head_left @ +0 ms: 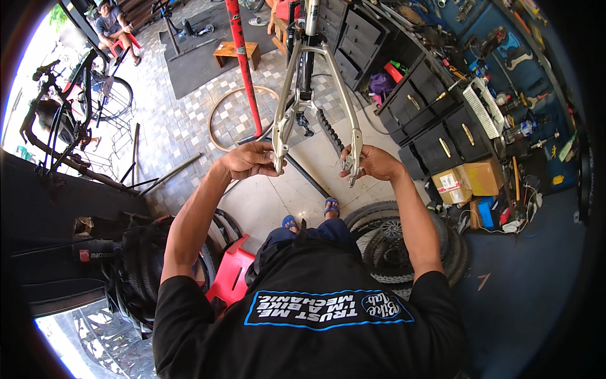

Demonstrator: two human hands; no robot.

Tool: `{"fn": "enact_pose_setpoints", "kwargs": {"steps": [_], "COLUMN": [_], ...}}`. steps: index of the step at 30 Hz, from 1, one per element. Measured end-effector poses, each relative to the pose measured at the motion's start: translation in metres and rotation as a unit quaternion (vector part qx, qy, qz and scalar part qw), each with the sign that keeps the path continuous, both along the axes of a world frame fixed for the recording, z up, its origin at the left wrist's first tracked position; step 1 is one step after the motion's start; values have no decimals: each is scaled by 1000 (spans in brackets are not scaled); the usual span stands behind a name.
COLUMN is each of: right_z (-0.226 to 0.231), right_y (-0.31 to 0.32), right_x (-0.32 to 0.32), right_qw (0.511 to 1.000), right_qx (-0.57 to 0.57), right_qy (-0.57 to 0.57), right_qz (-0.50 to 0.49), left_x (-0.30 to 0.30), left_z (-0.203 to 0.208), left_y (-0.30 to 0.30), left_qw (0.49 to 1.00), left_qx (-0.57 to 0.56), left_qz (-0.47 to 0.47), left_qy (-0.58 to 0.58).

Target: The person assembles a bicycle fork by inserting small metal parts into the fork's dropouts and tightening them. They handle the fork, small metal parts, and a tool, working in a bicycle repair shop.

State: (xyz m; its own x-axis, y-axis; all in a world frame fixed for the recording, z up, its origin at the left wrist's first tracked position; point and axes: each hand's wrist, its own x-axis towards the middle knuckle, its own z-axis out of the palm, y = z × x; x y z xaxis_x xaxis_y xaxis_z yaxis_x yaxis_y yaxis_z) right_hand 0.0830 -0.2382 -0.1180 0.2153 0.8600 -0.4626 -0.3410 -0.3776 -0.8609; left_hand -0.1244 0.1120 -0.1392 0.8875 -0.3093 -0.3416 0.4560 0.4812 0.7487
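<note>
A pale metallic bicycle frame [282, 129] stands in front of me, its two rear arms spreading toward me. At the end of its left arm, my left hand [250, 160] is closed, thumb and fingers pinching around the dropout. My right hand [374, 163] has its fingers bent around the right dropout [353, 172]; whether a small part is between them I cannot make out. A black chain [329, 131] hangs beside the right arm. The red pole [243, 69] of a stand rises just left of the frame.
Several tyres and wheels [404, 237] lie on the floor at my right, with a pink stool [231, 271] at my left. Black drawers [435, 120], cardboard boxes [464, 181] and a tool wall [517, 57] line the right. A seated person [113, 28] is at the far left.
</note>
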Motion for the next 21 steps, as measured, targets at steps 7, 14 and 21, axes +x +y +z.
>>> {"fn": "enact_pose_setpoints", "kwargs": {"steps": [7,14,21], "right_z": [1,-4,-10], "right_y": [2,3,-1], "right_x": [-2,-2,5], "right_qw": [999,999,998], "right_qx": [13,18,41], "right_qy": [14,12,38], "right_qz": [-27,-32,-34], "left_x": [1,3,5], "left_z": [2,-19,-14], "left_y": [0,3,2], "left_qw": [1000,999,998], "left_qx": [12,-36,-51], "left_qz": [-4,10,5], "left_qy": [-8,-9,-27]}}
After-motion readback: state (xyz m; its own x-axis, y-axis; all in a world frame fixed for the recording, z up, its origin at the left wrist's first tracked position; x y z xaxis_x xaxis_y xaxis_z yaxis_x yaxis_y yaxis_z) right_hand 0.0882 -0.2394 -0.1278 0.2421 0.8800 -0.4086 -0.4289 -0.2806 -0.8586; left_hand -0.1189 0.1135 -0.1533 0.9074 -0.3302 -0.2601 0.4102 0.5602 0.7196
